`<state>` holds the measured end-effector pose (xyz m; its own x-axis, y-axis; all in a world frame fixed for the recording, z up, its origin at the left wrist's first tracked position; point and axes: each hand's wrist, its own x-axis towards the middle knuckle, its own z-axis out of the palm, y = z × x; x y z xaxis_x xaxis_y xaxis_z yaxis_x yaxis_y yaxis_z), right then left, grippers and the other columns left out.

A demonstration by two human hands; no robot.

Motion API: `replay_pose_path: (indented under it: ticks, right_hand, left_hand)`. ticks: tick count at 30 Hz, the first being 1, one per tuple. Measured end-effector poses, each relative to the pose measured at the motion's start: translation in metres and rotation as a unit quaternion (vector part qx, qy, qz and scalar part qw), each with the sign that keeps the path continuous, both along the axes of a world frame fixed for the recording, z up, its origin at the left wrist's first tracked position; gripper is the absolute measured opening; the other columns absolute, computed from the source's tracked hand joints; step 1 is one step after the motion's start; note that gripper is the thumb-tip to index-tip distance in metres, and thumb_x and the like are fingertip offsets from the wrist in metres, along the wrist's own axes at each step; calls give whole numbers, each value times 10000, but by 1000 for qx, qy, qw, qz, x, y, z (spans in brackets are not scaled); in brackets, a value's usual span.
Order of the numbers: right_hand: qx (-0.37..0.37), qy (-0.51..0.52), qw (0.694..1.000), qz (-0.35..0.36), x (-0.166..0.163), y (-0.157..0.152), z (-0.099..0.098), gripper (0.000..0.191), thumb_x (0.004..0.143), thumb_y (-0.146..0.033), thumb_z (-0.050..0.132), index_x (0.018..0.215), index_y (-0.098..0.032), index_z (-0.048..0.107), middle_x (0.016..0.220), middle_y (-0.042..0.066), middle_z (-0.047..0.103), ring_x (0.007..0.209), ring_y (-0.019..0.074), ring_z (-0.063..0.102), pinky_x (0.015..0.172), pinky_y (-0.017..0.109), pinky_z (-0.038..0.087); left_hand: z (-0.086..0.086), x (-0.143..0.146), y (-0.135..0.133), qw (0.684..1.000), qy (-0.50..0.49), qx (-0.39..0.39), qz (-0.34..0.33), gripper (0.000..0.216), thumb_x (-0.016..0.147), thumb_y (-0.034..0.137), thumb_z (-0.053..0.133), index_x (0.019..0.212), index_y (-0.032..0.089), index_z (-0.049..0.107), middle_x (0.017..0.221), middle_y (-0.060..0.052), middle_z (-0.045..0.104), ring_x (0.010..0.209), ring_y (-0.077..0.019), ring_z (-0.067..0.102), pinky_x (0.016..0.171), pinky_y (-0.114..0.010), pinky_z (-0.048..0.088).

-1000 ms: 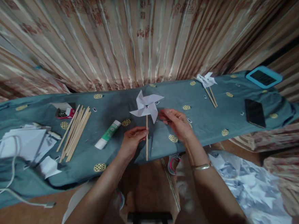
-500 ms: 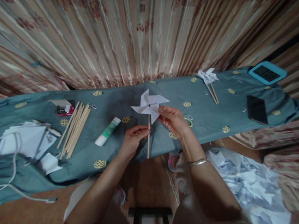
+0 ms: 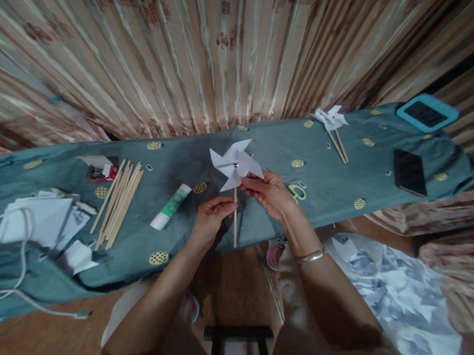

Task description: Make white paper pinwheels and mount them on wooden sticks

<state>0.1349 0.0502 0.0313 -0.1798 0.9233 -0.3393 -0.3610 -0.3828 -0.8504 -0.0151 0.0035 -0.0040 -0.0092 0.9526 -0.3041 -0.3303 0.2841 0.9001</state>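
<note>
A white paper pinwheel [image 3: 235, 164] on a thin wooden stick [image 3: 234, 223] stands upright over the blue-grey cloth [image 3: 334, 176]. My left hand [image 3: 210, 219] is closed round the stick just below the wheel. My right hand [image 3: 269, 193] pinches the lower right blade of the wheel with fingertips pressed together. A silver pin shows at the wheel's centre.
A bundle of wooden sticks [image 3: 119, 202], a green glue stick [image 3: 170, 206], white paper sheets [image 3: 41, 220] and a cable lie to the left. Green scissors [image 3: 297, 192], a second pinwheel [image 3: 330, 122], a black phone [image 3: 410, 172] and a turquoise-framed device [image 3: 427, 111] lie to the right. Paper scraps [image 3: 399, 297] cover the floor.
My right hand moved left onto the pinwheel's blade and the wheel has turned. My left hand kept its hold on the stick. The scissors came into sight beside my right hand.
</note>
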Motion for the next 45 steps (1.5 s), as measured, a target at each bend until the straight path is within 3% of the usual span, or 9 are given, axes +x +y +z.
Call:
replay_pose_path:
  ticks: [7, 13, 18, 23, 32, 40, 45]
  right_hand:
    - [61, -22, 998, 2, 7, 2, 0, 380, 551, -414, 877, 831, -208, 721, 854, -15, 726, 780, 111, 639, 694, 202, 494]
    - [71, 4, 997, -35, 20, 10, 3, 352, 741, -500, 720, 965, -232, 681, 1061, 43, 721, 1024, 186, 650, 843, 275, 540]
    - [77, 23, 996, -48, 21, 12, 4, 357, 743, -489, 707, 974, -220, 672, 1060, 58, 727, 1093, 218, 646, 869, 307, 550]
    - [81, 37, 995, -52, 21, 12, 3, 391, 707, -482, 744, 980, -206, 694, 1075, 70, 735, 1065, 223, 667, 878, 310, 556]
    - [95, 39, 993, -59, 21, 14, 0, 331, 618, -385, 847, 878, -232, 711, 891, 14, 759, 921, 193, 702, 819, 303, 578]
    - [91, 22, 995, -45, 19, 11, 5, 252, 604, -324, 856, 766, -204, 705, 762, 0, 743, 631, 118, 644, 642, 248, 561]
    - [86, 45, 994, -53, 17, 11, 3, 282, 589, -291, 872, 814, -195, 734, 784, -5, 750, 651, 105, 662, 647, 222, 570]
  left_hand:
    - [0, -1, 0, 1000, 2, -5, 3, 261, 501, 311, 872, 685, 168, 755, 632, -8, 677, 558, -92, 529, 579, -231, 422]
    - [1, -3, -2, 998, 40, -3, -48, 251, 515, 335, 873, 685, 182, 769, 643, -22, 698, 583, -121, 563, 580, -240, 449]
    - [-1, -3, -3, 998, 41, -7, -52, 237, 520, 317, 862, 687, 172, 775, 659, -33, 704, 593, -122, 572, 584, -236, 454]
    - [-1, -3, -2, 997, 46, -9, -58, 235, 523, 316, 857, 687, 173, 769, 641, -15, 693, 586, -110, 556, 589, -229, 448]
    - [1, -2, -3, 996, 61, -11, -61, 207, 524, 300, 833, 679, 181, 765, 637, -5, 698, 582, -110, 561, 587, -227, 452]
    - [2, 0, -4, 997, 57, -20, -57, 197, 495, 275, 829, 655, 183, 761, 609, 0, 698, 561, -107, 564, 576, -223, 454]
    - [2, -2, -4, 997, 62, -15, -52, 198, 506, 284, 824, 667, 183, 765, 611, 0, 696, 562, -105, 562, 577, -223, 455]
